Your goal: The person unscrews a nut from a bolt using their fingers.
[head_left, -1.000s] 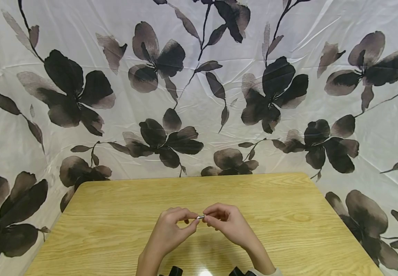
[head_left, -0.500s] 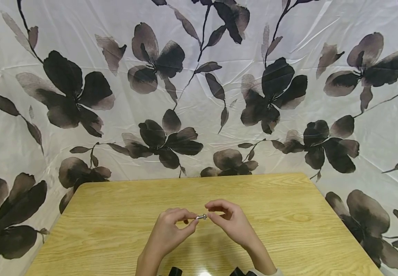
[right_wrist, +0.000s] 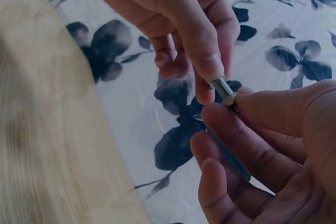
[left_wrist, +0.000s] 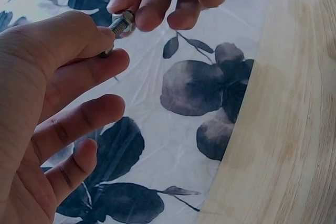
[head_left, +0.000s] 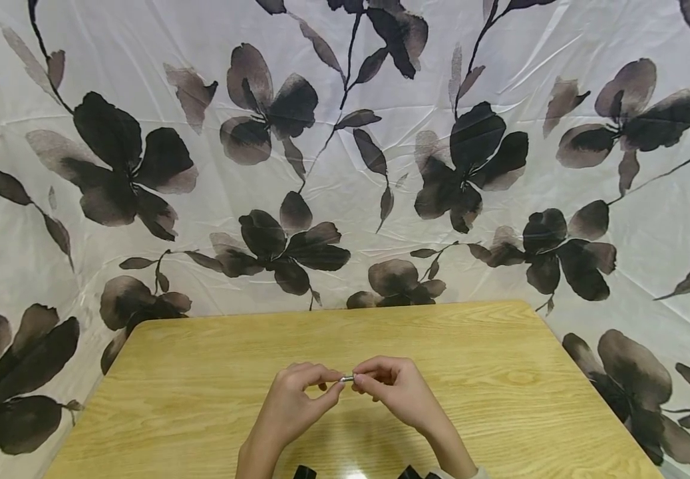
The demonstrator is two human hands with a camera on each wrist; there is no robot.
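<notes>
Between the two hands, held up over the table, is a small silver metal bolt (right_wrist: 223,85) with its thread showing. My left hand (head_left: 297,399) pinches one end between thumb and index finger, which hide that end. Toward the other end sits a nut (left_wrist: 127,19), and my right hand (head_left: 401,394) pinches it between thumb and index finger. In the right wrist view a dark tip pokes out just past the nut. The other fingers of both hands are loosely bent and hold nothing.
A light wood-grain table (head_left: 201,352) lies below the hands. Behind it and at its sides hangs a white cloth (head_left: 368,199) with dark flowers. Black objects (head_left: 305,472) show at the bottom edge, near the forearms.
Half a second ago the right thumb and index finger were spread apart, with the nut in plain view. Now they are closed on it again, as a second ago. The left hand has kept its grip.
</notes>
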